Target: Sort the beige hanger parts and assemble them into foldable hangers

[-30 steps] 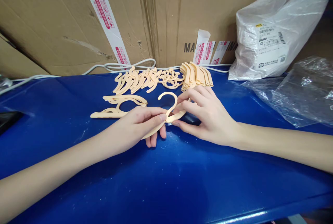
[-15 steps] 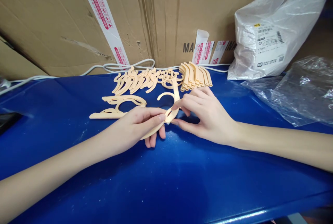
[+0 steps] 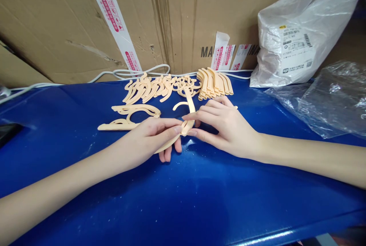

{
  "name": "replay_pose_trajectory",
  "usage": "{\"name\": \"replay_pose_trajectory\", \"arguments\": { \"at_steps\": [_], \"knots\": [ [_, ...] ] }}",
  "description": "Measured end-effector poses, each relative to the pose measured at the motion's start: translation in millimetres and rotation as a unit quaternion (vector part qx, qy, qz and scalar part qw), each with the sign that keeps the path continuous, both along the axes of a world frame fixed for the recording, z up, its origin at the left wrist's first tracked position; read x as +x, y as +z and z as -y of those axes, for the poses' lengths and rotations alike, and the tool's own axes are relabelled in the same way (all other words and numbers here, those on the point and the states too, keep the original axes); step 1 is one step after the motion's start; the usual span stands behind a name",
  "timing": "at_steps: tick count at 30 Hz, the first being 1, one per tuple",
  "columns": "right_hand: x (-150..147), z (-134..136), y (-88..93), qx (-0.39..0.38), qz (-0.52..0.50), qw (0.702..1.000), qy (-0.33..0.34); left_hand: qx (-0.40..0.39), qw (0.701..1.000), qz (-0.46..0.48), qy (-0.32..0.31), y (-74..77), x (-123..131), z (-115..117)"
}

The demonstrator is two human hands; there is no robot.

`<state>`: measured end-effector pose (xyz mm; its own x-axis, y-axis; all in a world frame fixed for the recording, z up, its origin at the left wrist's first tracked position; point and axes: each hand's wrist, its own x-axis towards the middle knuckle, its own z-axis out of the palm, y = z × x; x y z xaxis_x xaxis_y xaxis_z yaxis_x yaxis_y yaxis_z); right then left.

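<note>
A pale peach plastic hanger (image 3: 170,143) sits low over the middle of the blue bench (image 3: 185,200), held between both hands. Its flat arm runs slantwise under the left hand (image 3: 151,136), which grasps it with the thumb laid along the top edge and the fingers curled beneath, two fingertips showing below the arm. The hanger's curved hook (image 3: 187,105) rises from the arm's far end and points away from the person. The right hand (image 3: 227,128) meets it there. Its thumb and forefinger pinch the hanger where hook and arm join, and the other fingers lie spread and relaxed behind. The two hands nearly touch at the fingertips.

Just beyond the left hand, two like hangers (image 3: 130,118) lie flat on the bench, one close behind the other. Farther back, a loose heap of small peach hook pieces (image 3: 160,86) lies spread in a row. Just to its right is a tight stack of hanger arms (image 3: 215,82) standing on edge. A white cable (image 3: 137,73) runs along the back edge of the bench, below large cardboard boxes (image 3: 71,21) sealed with red-printed tape.

To the right, a white plastic bag (image 3: 297,28) with a printed label leans against the boxes. A crumpled clear bag (image 3: 331,99) lies in front of it. A dark object (image 3: 7,131) is cut off at the far left edge.
</note>
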<state>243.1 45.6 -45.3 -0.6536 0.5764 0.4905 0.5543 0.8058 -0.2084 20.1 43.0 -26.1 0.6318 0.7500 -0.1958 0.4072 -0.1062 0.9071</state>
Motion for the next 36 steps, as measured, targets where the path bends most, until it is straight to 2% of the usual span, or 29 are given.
{"name": "replay_pose_trajectory", "arguments": {
  "at_steps": [8,15,19,24,29,36],
  "knots": [
    [-0.2,0.1,0.6,-0.014,0.002,1.000,-0.003,0.021,1.000,-0.018,-0.013,-1.1,-2.1,0.8],
    [0.1,0.6,0.8,-0.036,-0.008,0.999,-0.006,0.026,0.996,-0.045,-0.079,0.6,-3.3,0.0],
    [-0.2,0.4,2.4,-0.072,-0.016,0.997,-0.031,0.058,0.988,-0.071,-0.125,5.0,-3.0,1.1],
    [0.2,-0.1,1.7,-0.064,-0.001,0.997,-0.044,0.071,0.989,-0.054,-0.120,6.1,-0.9,3.4],
    [0.5,-0.5,1.5,-0.082,-0.012,0.996,-0.028,0.058,0.990,-0.048,-0.117,3.5,-2.0,3.6],
    [1.0,-2.0,1.2,-0.089,-0.021,0.996,-0.018,0.055,0.987,-0.104,-0.110,4.7,-1.5,3.5]
  ]
}}
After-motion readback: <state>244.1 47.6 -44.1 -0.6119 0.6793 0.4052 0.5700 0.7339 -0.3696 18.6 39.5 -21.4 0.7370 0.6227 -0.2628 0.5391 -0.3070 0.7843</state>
